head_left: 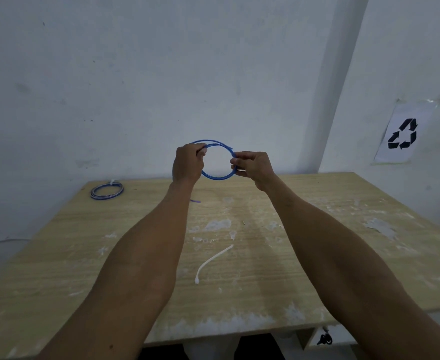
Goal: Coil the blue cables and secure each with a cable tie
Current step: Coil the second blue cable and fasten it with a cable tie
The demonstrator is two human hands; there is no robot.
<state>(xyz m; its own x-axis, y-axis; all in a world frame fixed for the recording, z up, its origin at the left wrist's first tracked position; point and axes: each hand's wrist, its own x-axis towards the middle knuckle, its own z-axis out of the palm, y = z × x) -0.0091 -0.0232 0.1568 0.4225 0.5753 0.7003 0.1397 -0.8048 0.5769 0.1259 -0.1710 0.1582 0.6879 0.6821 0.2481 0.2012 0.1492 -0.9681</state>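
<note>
Loose white cable tie lies diagonally on the table between the forearms, nearer than both hands; beyond, left hand and right hand each pinch the raised blue coil; tied coil far left.

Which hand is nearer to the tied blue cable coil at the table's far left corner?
Left. The left hand grips the loose blue cable loop to the right of the tied blue cable coil; the right hand pinches the loop's opposite side, farther right.
</note>
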